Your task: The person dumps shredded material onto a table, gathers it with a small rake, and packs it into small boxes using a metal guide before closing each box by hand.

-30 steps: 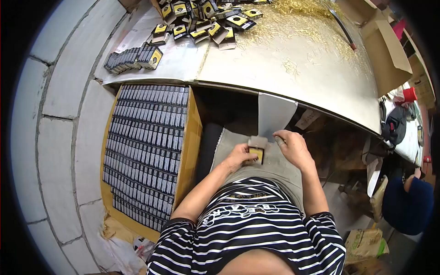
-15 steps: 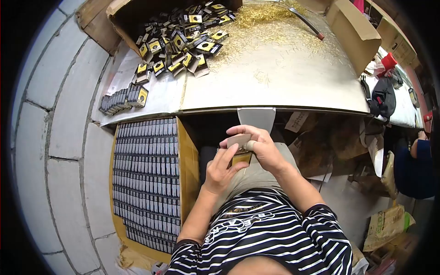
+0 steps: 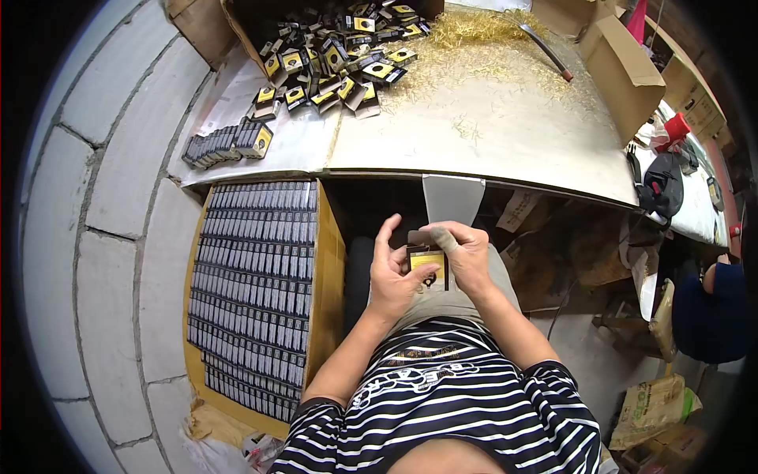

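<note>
A small black and yellow cardboard box (image 3: 427, 260) is held upright in front of my lap, its brown top flap standing up. My left hand (image 3: 391, 278) grips the box from the left side, thumb across the yellow front and index finger raised away. On the other side, my right hand (image 3: 469, 259) holds the box's right edge, with its thumb at the flap. That thumb looks grey, as if covered or dirty. What is inside the box cannot be seen.
Left of my legs stands a carton (image 3: 330, 261) packed with rows of small boxes. On the table (image 3: 410, 150) lie a heap of similar boxes (image 3: 332, 59), a short row of boxes (image 3: 229, 144), loose thin gold pieces (image 3: 482, 35) and a dark bar (image 3: 546, 53).
The box now shows its yellow front more fully. My left index finger has lifted away from it, and my right thumb has shifted along the flap. The camera view has moved slightly.
</note>
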Demonstrator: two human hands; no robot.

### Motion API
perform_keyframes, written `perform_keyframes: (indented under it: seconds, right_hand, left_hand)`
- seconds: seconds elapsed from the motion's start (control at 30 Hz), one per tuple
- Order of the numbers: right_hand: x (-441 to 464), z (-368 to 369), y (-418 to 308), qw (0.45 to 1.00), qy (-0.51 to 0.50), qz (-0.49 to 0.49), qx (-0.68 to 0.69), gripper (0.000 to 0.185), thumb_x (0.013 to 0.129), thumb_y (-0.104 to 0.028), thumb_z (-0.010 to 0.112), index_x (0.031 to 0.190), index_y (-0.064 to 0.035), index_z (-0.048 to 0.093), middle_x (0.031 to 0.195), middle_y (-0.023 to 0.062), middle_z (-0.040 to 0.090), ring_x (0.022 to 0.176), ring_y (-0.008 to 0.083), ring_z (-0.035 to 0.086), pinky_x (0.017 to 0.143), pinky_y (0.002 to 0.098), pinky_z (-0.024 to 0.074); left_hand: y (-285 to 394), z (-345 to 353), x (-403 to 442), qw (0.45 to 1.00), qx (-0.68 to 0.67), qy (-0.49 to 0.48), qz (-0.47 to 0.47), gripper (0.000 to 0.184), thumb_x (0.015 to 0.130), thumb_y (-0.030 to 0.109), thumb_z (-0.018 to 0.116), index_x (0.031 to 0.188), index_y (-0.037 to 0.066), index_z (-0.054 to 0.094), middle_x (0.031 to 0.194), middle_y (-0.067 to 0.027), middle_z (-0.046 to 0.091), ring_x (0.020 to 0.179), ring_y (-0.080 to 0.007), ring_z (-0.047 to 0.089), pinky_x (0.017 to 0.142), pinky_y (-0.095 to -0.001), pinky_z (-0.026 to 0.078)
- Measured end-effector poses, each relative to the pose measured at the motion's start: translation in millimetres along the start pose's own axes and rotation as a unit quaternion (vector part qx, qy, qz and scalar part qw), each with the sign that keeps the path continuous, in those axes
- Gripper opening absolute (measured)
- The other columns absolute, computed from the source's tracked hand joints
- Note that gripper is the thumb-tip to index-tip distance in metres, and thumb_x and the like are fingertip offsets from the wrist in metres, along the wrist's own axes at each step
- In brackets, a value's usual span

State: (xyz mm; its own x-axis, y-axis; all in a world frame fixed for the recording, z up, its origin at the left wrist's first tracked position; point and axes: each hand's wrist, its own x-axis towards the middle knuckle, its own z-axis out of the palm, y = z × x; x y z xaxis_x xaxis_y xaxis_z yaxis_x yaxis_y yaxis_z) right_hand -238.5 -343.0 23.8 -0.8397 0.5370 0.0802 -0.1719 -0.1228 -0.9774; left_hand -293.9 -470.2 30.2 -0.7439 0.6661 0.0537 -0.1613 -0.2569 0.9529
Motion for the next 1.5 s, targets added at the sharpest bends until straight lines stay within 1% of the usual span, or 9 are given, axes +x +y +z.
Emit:
perform_keyframes:
  seconds: [0.3,0.43,0.7,0.83,1.03,1.17,1.23,1.33,1.5]
  right_hand:
    - [-26,11,-25,0.998,-0.022,0.066,0.013,0.016,0.086,-0.008,0.066,0.098,0.002,0.069,0.092,0.0051,0.069,0.078,0.0098,0.063,0.071,0.0238,0.0519]
    - [-14,0,-7,0.998,-0.053,0.009,0.015,0.016,0.087,-0.01,0.065,0.097,0.0009,0.07,0.089,0.0079,0.07,0.08,0.0119,0.064,0.072,0.025,0.052]
    - [8,-18,-34,0.989,-0.059,0.098,-0.094,0.015,0.085,-0.01,0.067,0.096,0.0005,0.071,0.085,0.0063,0.071,0.077,0.0095,0.063,0.068,0.0225,0.0498]
    - [16,-18,-50,0.988,-0.11,0.084,-0.072,0.018,0.086,-0.013,0.066,0.099,-0.0013,0.071,0.095,0.0087,0.071,0.086,0.0122,0.065,0.077,0.0241,0.0514]
    - [38,5,-63,0.982,-0.168,-0.023,-0.088,0.035,0.094,-0.017,0.056,0.124,-0.0002,0.055,0.128,0.0146,0.057,0.117,0.0211,0.054,0.099,0.0311,0.0412]
    - [101,20,-54,0.887,-0.144,-0.126,-0.421,0.039,0.09,-0.014,0.055,0.126,-0.0004,0.049,0.132,0.0223,0.048,0.124,0.0374,0.044,0.104,0.0394,0.0366]
    - [154,10,-22,0.801,-0.136,-0.206,-0.546,0.039,0.089,-0.014,0.053,0.126,-0.0009,0.05,0.136,0.0225,0.044,0.128,0.0381,0.04,0.105,0.0393,0.0352]
    - [229,-2,-12,0.638,-0.107,-0.289,-0.705,0.041,0.088,-0.017,0.052,0.126,-0.0016,0.05,0.139,0.0222,0.041,0.13,0.039,0.037,0.106,0.0398,0.0347]
    - [236,-63,-34,0.716,-0.113,-0.114,-0.679,0.042,0.09,-0.021,0.051,0.127,-0.0013,0.049,0.139,0.0212,0.041,0.132,0.0374,0.035,0.107,0.0368,0.0332]
  left_hand:
    - [12,-23,-28,0.97,0.236,-0.052,0.018,0.085,0.079,0.004,0.074,0.144,0.004,0.021,0.107,-0.0148,0.063,0.093,-0.0146,0.062,0.078,-0.0268,0.053]
    - [9,-22,-6,0.996,0.053,-0.007,-0.069,0.085,0.076,0.0,0.075,0.144,0.005,0.024,0.102,-0.0133,0.066,0.087,-0.0128,0.063,0.074,-0.0238,0.053]
    - [31,-15,12,0.971,0.218,-0.084,-0.046,0.088,0.073,0.003,0.079,0.144,0.004,0.026,0.079,-0.0049,0.065,0.074,-0.0069,0.06,0.065,-0.0192,0.048]
    - [26,-23,31,0.987,0.137,-0.061,-0.061,0.082,0.076,0.007,0.077,0.142,0.001,0.029,0.079,-0.0056,0.066,0.072,-0.0062,0.06,0.064,-0.018,0.048]
    - [64,-26,63,0.994,0.096,0.02,0.041,0.024,0.081,0.0,0.069,0.105,-0.001,0.066,0.086,-0.0052,0.068,0.076,-0.0086,0.062,0.067,-0.0209,0.051]
    - [126,-106,136,0.731,0.65,0.154,0.139,0.031,0.073,0.012,0.075,0.102,0.003,0.065,0.092,-0.0094,0.068,0.079,-0.0277,0.065,0.067,-0.0344,0.051]
    - [132,-141,188,0.58,0.78,0.108,0.207,0.039,0.074,0.006,0.069,0.112,0.006,0.06,0.101,-0.0106,0.062,0.092,-0.034,0.058,0.073,-0.0381,0.049]
    - [107,-190,274,0.558,0.804,-0.002,0.207,0.052,0.074,-0.003,0.061,0.123,0.012,0.054,0.108,-0.0112,0.055,0.1,-0.0337,0.054,0.079,-0.0398,0.047]
    - [110,-157,325,0.616,0.78,-0.094,0.049,0.056,0.071,-0.006,0.06,0.122,0.017,0.052,0.113,-0.0189,0.049,0.103,-0.0377,0.054,0.085,-0.0458,0.047]
